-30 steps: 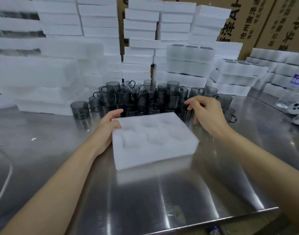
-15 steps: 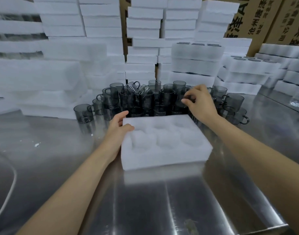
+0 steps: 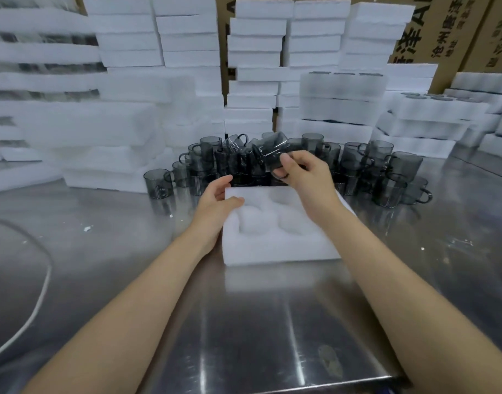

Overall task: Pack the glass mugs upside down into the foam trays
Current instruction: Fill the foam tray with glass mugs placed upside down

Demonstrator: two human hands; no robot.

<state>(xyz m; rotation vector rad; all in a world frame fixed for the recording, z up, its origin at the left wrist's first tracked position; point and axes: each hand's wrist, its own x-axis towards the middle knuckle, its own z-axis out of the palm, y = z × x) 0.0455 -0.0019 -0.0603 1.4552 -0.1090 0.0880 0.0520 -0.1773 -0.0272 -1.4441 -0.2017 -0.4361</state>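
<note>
The thumb and fingers [image 3: 290, 162] of our right hand [image 3: 308, 180] are clamped on a grey glass mug [image 3: 273, 153]. We hold it in the air above the far edge of the foam tray [image 3: 272, 247], tipped on its side, with the thumb across its wall and a curled fingertip at its rim. Our right wrist is bent up and the forearm crosses the tray's right side.

Our left hand [image 3: 215, 204] grips the tray's far left corner. The thumb lies on the top face and the fingers wrap the far side of that corner. The tray lies flat in the middle of the table [image 3: 272, 331], its round pockets facing up.

The other mugs [image 3: 366, 163] stand crowded just behind the tray, toward the table's far edge. Stacks of foam trays [image 3: 255, 69] rise behind them, and cardboard boxes [image 3: 449, 27] stand beyond those. A white cable [image 3: 43, 282] curves near the left edge.

Half a second ago our right hand was down among the mugs past the tray's far right corner. Now it has come up and to the left with one mug. Our left hand stays on the same corner.
</note>
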